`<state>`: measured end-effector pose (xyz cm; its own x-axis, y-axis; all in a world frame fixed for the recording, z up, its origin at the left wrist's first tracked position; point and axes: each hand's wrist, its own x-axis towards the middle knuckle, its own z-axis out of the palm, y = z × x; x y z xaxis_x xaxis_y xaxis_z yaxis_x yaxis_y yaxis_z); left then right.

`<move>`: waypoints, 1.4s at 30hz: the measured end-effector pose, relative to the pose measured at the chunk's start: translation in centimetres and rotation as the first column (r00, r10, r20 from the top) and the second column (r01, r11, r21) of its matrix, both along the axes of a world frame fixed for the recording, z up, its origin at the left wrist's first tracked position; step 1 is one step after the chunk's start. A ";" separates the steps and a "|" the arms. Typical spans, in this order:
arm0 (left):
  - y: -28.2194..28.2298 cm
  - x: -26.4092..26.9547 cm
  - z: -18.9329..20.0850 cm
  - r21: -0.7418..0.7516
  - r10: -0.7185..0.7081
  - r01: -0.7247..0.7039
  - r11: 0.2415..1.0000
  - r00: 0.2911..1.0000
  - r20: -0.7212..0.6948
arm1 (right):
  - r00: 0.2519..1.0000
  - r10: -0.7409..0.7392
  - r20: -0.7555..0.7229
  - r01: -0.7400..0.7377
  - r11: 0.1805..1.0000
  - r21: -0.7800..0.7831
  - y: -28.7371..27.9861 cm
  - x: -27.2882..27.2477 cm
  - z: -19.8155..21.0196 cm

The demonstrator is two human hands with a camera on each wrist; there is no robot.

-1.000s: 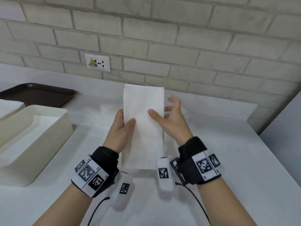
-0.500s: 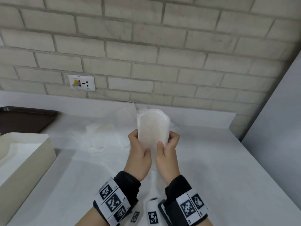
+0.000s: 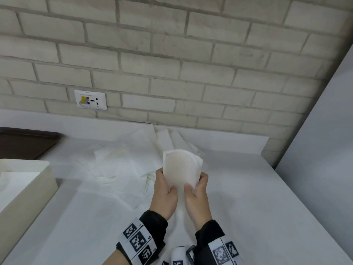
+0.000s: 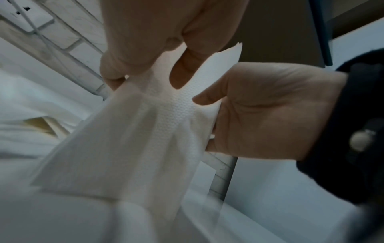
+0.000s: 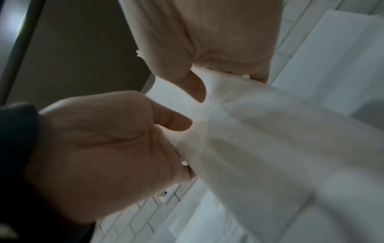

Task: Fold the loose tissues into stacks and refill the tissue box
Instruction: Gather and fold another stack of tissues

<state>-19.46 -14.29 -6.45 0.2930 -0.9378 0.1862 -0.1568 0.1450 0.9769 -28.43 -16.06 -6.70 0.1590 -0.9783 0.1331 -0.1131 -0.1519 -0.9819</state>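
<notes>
Hands meet above the bench: left hand (image 3: 165, 190) and right hand (image 3: 196, 192) both pinch the folded tissue (image 3: 181, 167), long axis upright; tissue box (image 3: 24, 186) sits far left, nearer the left hand

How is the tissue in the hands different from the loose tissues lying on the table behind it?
The held tissue is up in the air, pinched by the left hand and right hand; the loose tissues lie on the table. The held tissue is bent over into a narrow curved shape; the loose tissues are spread out and overlap untidily. Both are white.
</notes>
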 end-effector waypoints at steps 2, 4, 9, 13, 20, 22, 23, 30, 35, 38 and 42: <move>0.1 0.1 0.0 0.003 0.016 -0.016 1.000 1.000 0.003 | 1.000 -0.023 -0.021 0.023 1.000 0.001 0.2 -0.1 -0.3; 0.2 0.0 0.4 -0.042 0.031 -0.032 0.999 0.999 -0.028 | 0.999 -0.035 0.010 0.036 0.998 -0.045 0.5 -0.2 0.0; 0.4 -0.1 1.3 -0.160 0.056 -0.065 0.985 0.997 -0.055 | 0.989 -0.027 0.145 0.047 0.989 -0.139 0.6 -0.5 1.1; 0.3 0.6 0.3 -0.016 -0.073 0.074 0.997 0.997 0.008 | 1.000 -0.009 -0.004 0.009 1.000 -0.027 0.1 -0.8 -0.3; 0.0 1.7 0.5 -0.131 0.116 -0.105 0.986 0.990 0.082 | 0.983 -0.026 -0.180 0.016 0.998 -0.059 0.0 -1.1 -0.9; 0.2 2.4 1.5 -0.288 0.260 -0.183 0.940 0.931 0.257 | 0.967 -0.041 -0.252 0.009 0.992 -0.128 0.0 -1.0 -0.6; 0.3 2.8 1.9 -0.337 0.299 -0.173 0.925 0.881 0.367 | 0.950 -0.043 -0.309 -0.007 0.987 -0.161 0.0 -1.0 -0.4; 0.5 4.9 3.2 -0.102 0.086 -0.034 0.994 0.826 0.556 | 0.677 -0.055 -0.734 -0.217 0.938 -0.271 0.3 -0.7 1.8; 1.1 6.0 1.5 0.004 0.068 -0.070 0.998 0.979 0.192 | 0.488 -0.080 -0.869 -0.312 0.914 -0.260 0.2 -0.7 3.8; 1.3 5.9 -0.2 0.131 0.139 -0.142 0.981 0.990 0.032 | 0.387 -0.116 -0.915 -0.378 0.885 -0.272 0.0 -0.2 4.3; 1.7 6.1 -2.8 0.342 0.166 -0.147 0.928 0.986 -0.027 | 0.145 0.002 -0.989 -0.439 0.896 -0.062 -0.1 0.4 2.9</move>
